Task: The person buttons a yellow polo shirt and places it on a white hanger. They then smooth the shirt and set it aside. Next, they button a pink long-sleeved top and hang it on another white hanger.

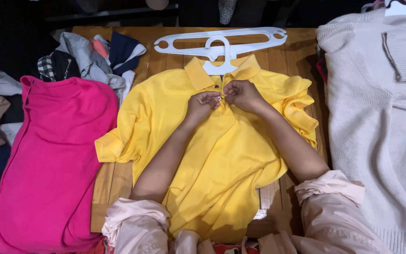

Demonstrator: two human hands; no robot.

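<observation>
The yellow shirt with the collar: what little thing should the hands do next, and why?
Probably finish fastening the button they are pinching. Both the left hand and the right hand meet at the placket just below the collar of the yellow polo shirt, which lies flat on the wooden table. The white hanger sits above the collar, apparently tucked into the neck, though that is hard to tell.

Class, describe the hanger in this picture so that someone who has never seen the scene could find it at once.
Start at the wooden table and find the yellow polo shirt spread flat in its middle. Just beyond the shirt's collar, at the table's far edge, lies the hanger. It is the only white, hard plastic thing there, wide and flat with a hook pointing towards the collar; everything around it is soft cloth.
</observation>
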